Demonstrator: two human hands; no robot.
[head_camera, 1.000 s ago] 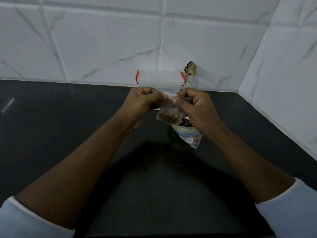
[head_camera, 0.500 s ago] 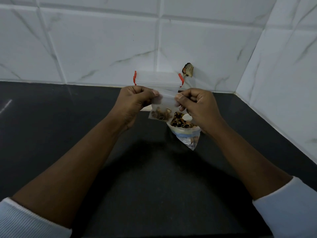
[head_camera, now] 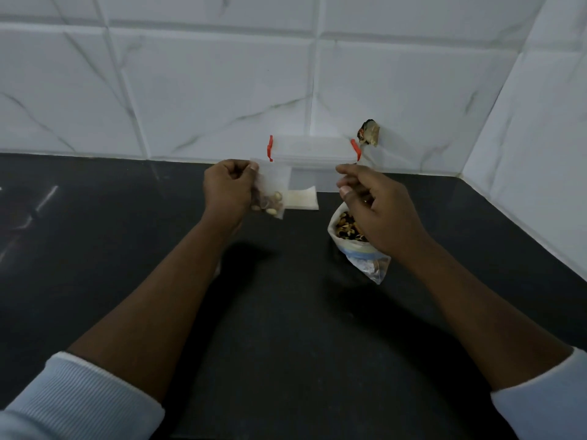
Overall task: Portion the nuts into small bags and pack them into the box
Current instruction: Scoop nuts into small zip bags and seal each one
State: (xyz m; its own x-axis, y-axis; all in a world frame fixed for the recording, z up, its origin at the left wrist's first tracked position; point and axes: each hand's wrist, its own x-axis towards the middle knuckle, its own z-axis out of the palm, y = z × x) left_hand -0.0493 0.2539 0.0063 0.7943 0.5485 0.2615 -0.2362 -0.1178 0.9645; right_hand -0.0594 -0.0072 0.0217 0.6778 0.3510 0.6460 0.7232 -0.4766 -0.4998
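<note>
My left hand (head_camera: 227,187) pinches the top corner of a small clear bag (head_camera: 272,188) that hangs in the air with a few nuts at its bottom. My right hand (head_camera: 376,211) hovers apart from it, fingers loosely curled and holding nothing, just above a large open bag of mixed nuts (head_camera: 347,231) standing on the black counter. A clear plastic box with red clips (head_camera: 313,150) stands closed against the tiled wall behind both hands. A flat stack of small empty bags (head_camera: 301,200) lies on the counter in front of the box.
The black counter (head_camera: 286,312) runs to white tiled walls at the back and right. A small dark chipped hole (head_camera: 369,132) marks the wall to the right of the box.
Both hands held the small bag's top together before. Now my right hand has let go and moved right, and my left hand has carried the bag to the left.
</note>
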